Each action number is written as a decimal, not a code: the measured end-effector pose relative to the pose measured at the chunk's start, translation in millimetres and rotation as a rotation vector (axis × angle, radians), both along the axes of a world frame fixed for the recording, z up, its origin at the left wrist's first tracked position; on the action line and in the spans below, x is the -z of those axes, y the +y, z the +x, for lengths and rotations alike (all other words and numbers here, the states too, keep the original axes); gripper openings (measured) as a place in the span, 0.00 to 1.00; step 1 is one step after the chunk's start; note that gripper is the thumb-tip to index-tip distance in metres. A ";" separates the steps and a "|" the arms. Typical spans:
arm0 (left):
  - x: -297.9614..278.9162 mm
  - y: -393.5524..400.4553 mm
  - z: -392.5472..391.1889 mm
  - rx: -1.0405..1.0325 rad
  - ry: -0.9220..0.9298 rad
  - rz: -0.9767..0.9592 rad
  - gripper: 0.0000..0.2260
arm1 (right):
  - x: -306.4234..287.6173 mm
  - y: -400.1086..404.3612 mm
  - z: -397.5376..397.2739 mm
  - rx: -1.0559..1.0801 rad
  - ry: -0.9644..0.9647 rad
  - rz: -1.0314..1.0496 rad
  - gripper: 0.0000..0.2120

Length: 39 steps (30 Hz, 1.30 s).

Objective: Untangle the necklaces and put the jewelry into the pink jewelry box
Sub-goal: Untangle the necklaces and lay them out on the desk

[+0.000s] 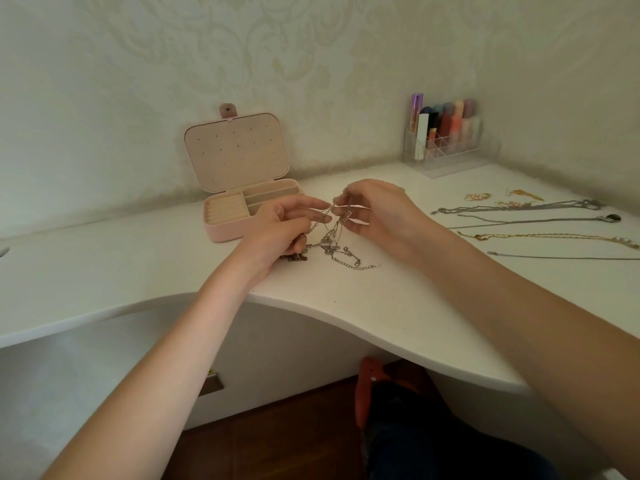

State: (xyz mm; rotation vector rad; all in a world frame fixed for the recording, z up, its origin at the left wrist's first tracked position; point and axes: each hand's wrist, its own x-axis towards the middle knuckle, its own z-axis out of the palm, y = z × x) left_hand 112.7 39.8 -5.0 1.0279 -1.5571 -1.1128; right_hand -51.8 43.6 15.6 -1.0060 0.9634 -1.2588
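My left hand (280,226) and my right hand (372,211) meet just above the white desk (398,306), both working the same knot of silver chains (332,242). My left fingers are curled, thumb and forefinger pinching a thin strand near the top of the tangle, with more links gathered against the palm. My right fingertips pinch the strands at the very same point, the other fingers half-curled beneath. From that pinch the fine links fan down in thin lines and pool on the desk — a heavier extender chain (356,265) with round loops trails off to the right, flat on the smooth matte surface.

The pink jewelry box (221,230) sits just behind my left hand, its lid upright against the patterned wallpaper. The lid's lining is a soft beige panel dotted with small holes; the tray below has padded ridged rolls on the left and long narrow compartments on the right.

Well off to my right, straightened necklaces (519,209) lie in nearly parallel lines — some silver, one gold with a twisted, rope-like texture (540,236). Beyond them are small gold earrings (478,196). A clear acrylic organizer (446,161) of lipstick tubes stands in the corner.
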 end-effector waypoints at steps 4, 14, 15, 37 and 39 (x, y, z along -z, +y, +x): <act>0.8 -3.0 1.0 -0.014 -0.012 0.000 0.19 | -4.1 -2.3 -9.2 0.073 -0.194 0.045 0.07; -1.7 -3.6 -1.0 -0.196 0.104 -0.019 0.16 | 1.7 -11.8 -22.8 0.301 0.048 -0.018 0.02; -1.5 -4.4 -0.8 -0.240 0.117 -0.037 0.17 | 1.3 -12.3 -23.3 0.330 0.076 -0.046 0.03; 9.6 -7.4 6.6 -0.835 -0.496 -0.170 0.07 | -12.2 -31.7 -68.7 0.865 -0.003 -0.277 0.10; 10.4 -8.4 7.3 -0.840 -0.540 -0.165 0.08 | -12.3 -32.2 -71.0 0.889 -0.010 -0.287 0.10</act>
